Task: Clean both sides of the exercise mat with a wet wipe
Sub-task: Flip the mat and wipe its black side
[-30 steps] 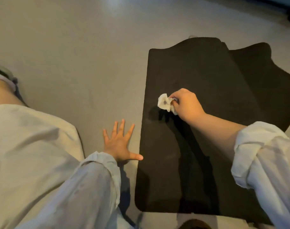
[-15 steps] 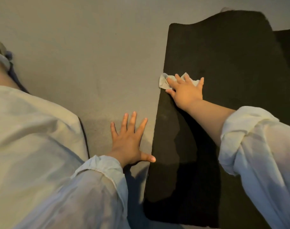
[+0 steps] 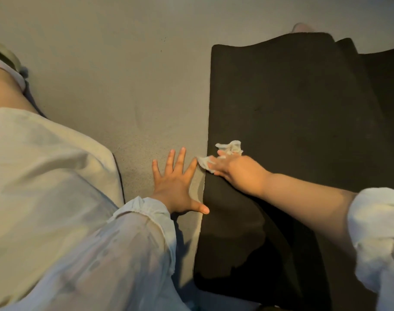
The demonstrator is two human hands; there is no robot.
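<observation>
The flat foam exercise mat (image 3: 292, 113) was black, plain, with no pattern on it; its surface looked a little darker where shadows fell. The crumpled thin wet wipe (image 3: 229, 149) was white, with some grey in its folds. The smooth floor (image 3: 124, 75) was beige-grey, with a fine speckled grain and a few tiny dark dots. The loose long sleeve (image 3: 128, 254) on the left arm was pale blue-white, and the rolled sleeve (image 3: 380, 232) on the right arm was white. The cloth over the knee (image 3: 45, 164) was light beige, plain.
</observation>
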